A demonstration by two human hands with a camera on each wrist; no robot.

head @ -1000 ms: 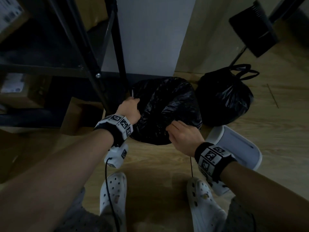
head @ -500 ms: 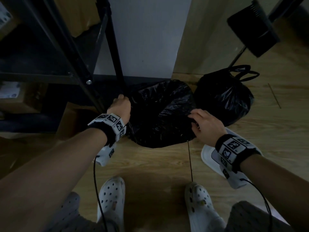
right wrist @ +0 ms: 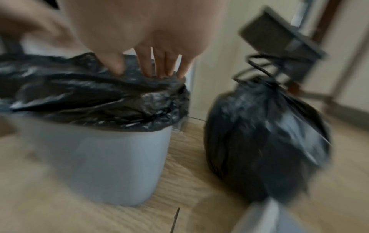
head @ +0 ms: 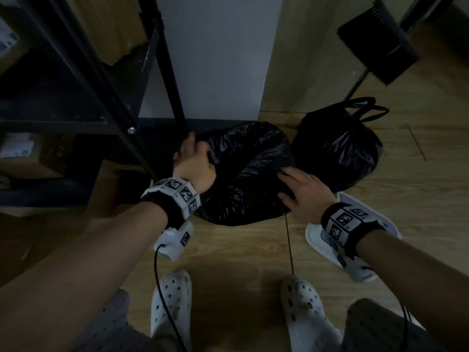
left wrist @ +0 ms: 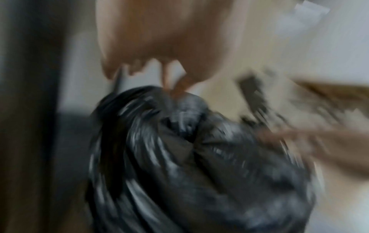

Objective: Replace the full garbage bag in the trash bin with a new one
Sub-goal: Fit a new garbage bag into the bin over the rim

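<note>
A grey trash bin (right wrist: 99, 157) stands on the wood floor with a new black garbage bag (head: 243, 174) draped over its mouth. My left hand (head: 195, 158) is at the bag's far-left edge; in the blurred left wrist view its thumb and forefinger (left wrist: 173, 88) pinch a fold of the bag (left wrist: 199, 157). My right hand (head: 291, 184) lies on the right side of the rim, and its straight fingers (right wrist: 165, 67) press the bag (right wrist: 89, 97) down there. The full garbage bag (head: 337, 148), tied with loop handles, sits on the floor just right of the bin (right wrist: 259, 141).
A black metal shelf rack (head: 101, 85) with cardboard boxes crowds the bin's left side. A white wall (head: 215, 59) is right behind it. A black dustpan (head: 375, 39) leans at the back right. A white lid (head: 317, 237) lies under my right wrist. My white clogs (head: 170, 306) stand in front.
My right hand slid from the bag's near edge round to the right side of the rim. My left hand moved further back along the left edge.
</note>
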